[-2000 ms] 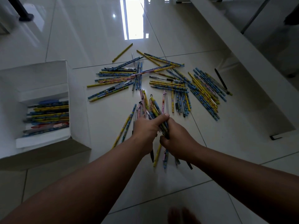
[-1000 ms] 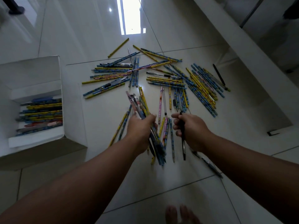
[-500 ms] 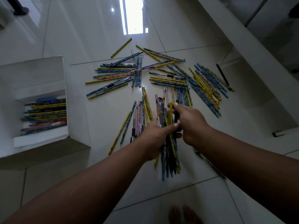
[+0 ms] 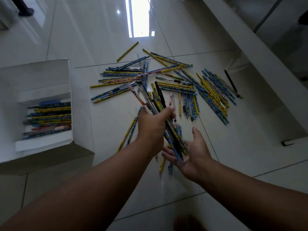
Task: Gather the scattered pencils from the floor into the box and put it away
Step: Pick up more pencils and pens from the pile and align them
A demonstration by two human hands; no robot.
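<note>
- Left hand [image 4: 153,125], centre frame: fingers and thumb curled round a bundle of pencils [image 4: 154,101]. The bundle is tilted, top ends fanning toward upper left, lower ends pointing lower right.
- Right hand [image 4: 191,150], just below and right of the left: palm up, fingers spread and relaxed. The bundle's lower ends rest against the palm; it grips nothing.
- Box [image 4: 41,77], white, left edge of frame, top open. Stacked pencils [image 4: 50,117] lie lengthwise inside.
- Scattered pencils [image 4: 180,87], mostly yellow and blue, spread over the tiled floor [image 4: 100,30] from centre to right of frame.
- Lone yellow pencil [image 4: 127,51] lies apart above the spread; black pen [image 4: 230,82] at its right edge.
</note>
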